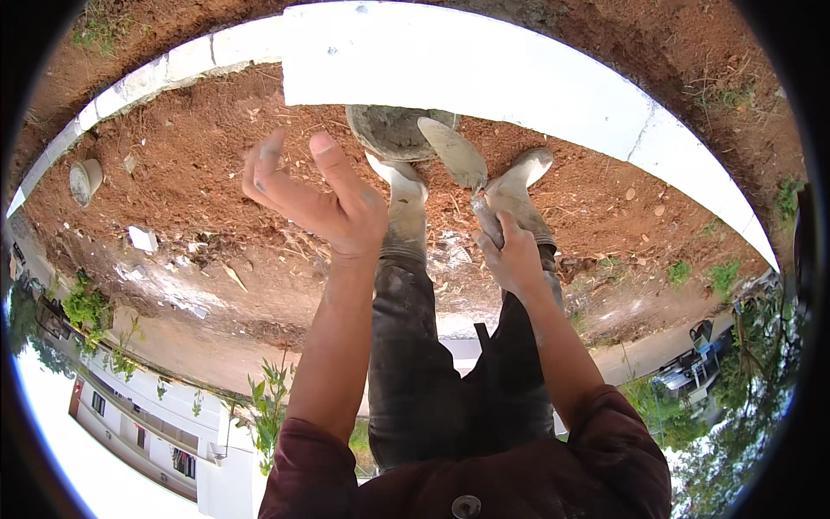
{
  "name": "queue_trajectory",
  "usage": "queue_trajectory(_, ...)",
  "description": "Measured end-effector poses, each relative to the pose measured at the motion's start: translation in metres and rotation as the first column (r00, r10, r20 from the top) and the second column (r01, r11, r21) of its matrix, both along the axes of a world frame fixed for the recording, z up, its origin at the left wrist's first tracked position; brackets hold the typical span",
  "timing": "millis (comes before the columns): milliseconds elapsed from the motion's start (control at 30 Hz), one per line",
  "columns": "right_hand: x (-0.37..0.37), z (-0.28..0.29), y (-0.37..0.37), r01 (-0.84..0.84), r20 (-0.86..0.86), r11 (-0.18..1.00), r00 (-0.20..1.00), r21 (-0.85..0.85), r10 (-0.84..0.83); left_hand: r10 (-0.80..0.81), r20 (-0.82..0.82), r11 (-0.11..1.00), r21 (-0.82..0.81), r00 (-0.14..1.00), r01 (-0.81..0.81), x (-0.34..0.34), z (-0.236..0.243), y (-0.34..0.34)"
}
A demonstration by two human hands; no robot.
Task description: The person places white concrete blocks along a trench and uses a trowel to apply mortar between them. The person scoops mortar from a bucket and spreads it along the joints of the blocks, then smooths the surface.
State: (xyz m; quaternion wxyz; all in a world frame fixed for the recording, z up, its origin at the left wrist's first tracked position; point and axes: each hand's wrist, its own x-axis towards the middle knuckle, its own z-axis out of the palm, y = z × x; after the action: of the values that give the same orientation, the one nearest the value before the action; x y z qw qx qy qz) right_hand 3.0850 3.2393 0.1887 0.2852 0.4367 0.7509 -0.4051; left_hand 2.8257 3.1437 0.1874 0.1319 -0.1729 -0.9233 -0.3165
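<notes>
- Reddish dirt ground [207, 147], strewn with twigs and pale bits, fills most of what I get on my feed, curved by the lens.
- Nearest to me: maroon shirt [510, 484], one round button in view, sleeves ending above the elbows.
- Left hand [346, 212]: released, raised off to the left of the legs, fingers apart and half bent, grey smears on them.
- Right hand [516, 259]: clenched around the handle of the trowel [460, 157], in front of the right leg.
- Trowel blade is coated grey, tip aimed up and left; I see it overlap the bucket's right part, can't tell if they touch.
- Dark trousers [402, 346] run down into pale, muddy boots [519, 186], set apart on the dirt.
- Bucket [353, 130] by the left boot's toe, grey mortar [393, 128] inside; I lose its far part behind the white slab's edge.
- White slab [450, 56] crosses ahead of the boots, bending toward the right; pale blocks [143, 82] line up at its left end.
- Small pot [84, 182] tipped over, far left; white scrap [143, 240] nearby.
- Farthest: leafy plants [270, 402], white building [147, 432] lower left, trees [735, 415] lower right.
</notes>
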Motion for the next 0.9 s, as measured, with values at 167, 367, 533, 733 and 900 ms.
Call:
queue_trajectory(167, 0.026, -0.005, -0.028, 0.344, 0.074, 0.931, 0.939, -0.12, -0.337, 0.159, 0.878, 0.569, -0.455, -0.451, -0.685, 0.122, -0.121, -0.024)
queue_trajectory(367, 0.079, -0.015, -0.025, 0.398, 0.093, 0.904, 0.917, -0.155, -0.388, 0.069, 0.922, 0.411, -0.374, -0.381, -0.831, 0.147, -0.207, 0.026)
queue_trajectory(533, 0.104, -0.028, -0.012, 0.47, 0.09, 0.879, 0.882, -0.082, -0.463, 0.185, 0.925, 0.39, -0.378, -0.331, -0.84, 0.145, -0.209, 0.042)
queue_trajectory(733, 0.118, -0.045, -0.003, 0.413, -0.01, 0.911, 0.911, 0.011, -0.413, 0.466, 0.845, 0.841, -0.329, 0.264, -0.43, 0.14, -0.194, 0.01)
queue_trajectory(900, 0.112, -0.087, 0.037, 0.182, 0.161, 0.983, 0.971, -0.01, -0.178, 0.358, 0.676, 0.535, -0.714, 0.645, 0.451, 0.143, -0.163, 0.024)
